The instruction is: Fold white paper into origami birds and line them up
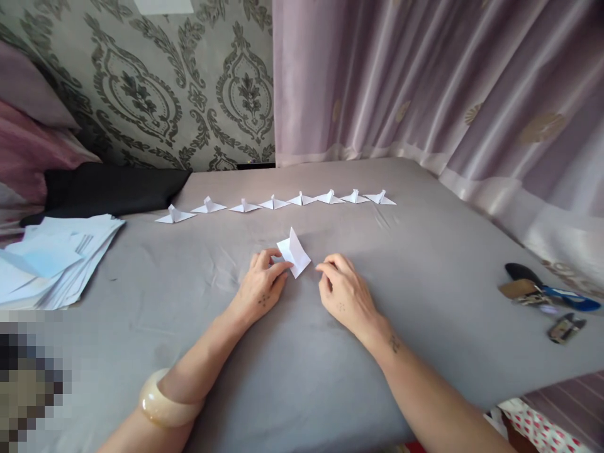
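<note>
A small folded white paper with one flap standing up is in the middle of the head view, just above the grey cloth. My left hand pinches its left side between thumb and fingers. To the right of the paper, a short gap away, is my right hand. Its thumb and index finger are pressed together and the other fingers curl in; whether something tiny is between them cannot be made out. Beyond both hands, several folded paper birds stand in a row with their wings spread.
A stack of loose white papers lies at the left, by a black cloth. At the right are keys with a brown tag and a nail clipper. Purple curtains hang behind the grey cloth-covered surface.
</note>
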The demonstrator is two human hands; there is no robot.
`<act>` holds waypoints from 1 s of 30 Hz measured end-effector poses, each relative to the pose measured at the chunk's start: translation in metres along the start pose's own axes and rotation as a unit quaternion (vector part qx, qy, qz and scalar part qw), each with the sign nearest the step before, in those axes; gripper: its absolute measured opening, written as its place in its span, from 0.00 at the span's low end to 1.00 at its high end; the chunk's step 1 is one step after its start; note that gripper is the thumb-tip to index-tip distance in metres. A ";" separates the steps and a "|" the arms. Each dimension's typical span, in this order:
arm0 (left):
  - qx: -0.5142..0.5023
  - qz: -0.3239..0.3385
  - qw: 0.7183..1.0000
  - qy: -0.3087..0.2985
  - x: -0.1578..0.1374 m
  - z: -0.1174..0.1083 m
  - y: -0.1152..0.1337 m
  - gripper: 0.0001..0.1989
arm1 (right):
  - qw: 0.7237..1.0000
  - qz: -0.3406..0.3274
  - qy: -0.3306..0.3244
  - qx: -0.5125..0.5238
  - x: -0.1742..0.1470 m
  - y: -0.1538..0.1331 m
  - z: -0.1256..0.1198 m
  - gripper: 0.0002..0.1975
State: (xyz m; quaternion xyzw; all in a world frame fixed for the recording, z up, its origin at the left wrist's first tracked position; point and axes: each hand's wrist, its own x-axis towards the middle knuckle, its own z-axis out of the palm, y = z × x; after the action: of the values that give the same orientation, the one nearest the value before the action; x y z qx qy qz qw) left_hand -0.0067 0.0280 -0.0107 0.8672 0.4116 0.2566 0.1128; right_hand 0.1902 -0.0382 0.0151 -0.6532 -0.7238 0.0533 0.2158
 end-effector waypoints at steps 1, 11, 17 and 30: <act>0.017 0.016 1.000 0.005 0.000 0.002 0.000 0.14 | 1.000 -0.011 -0.006 0.012 0.000 -0.002 0.000 0.16; 0.064 0.063 0.996 -0.029 0.002 0.002 0.005 0.16 | 0.998 -0.013 -0.056 -0.017 0.005 -0.001 0.009 0.26; 0.091 0.102 0.988 -0.075 0.020 -0.009 0.002 0.13 | 0.996 0.020 -0.081 0.012 0.014 0.005 0.008 0.25; 0.270 0.237 0.932 -0.057 0.041 0.004 0.025 0.08 | 0.986 0.077 -0.015 0.147 0.018 0.013 0.007 0.15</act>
State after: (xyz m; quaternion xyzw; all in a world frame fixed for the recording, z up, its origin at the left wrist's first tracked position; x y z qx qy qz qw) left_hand 0.0336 0.0438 0.0104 0.9503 0.2411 0.1057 -0.1662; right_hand 0.1987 -0.0178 0.0084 -0.6671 -0.6591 0.1855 0.2936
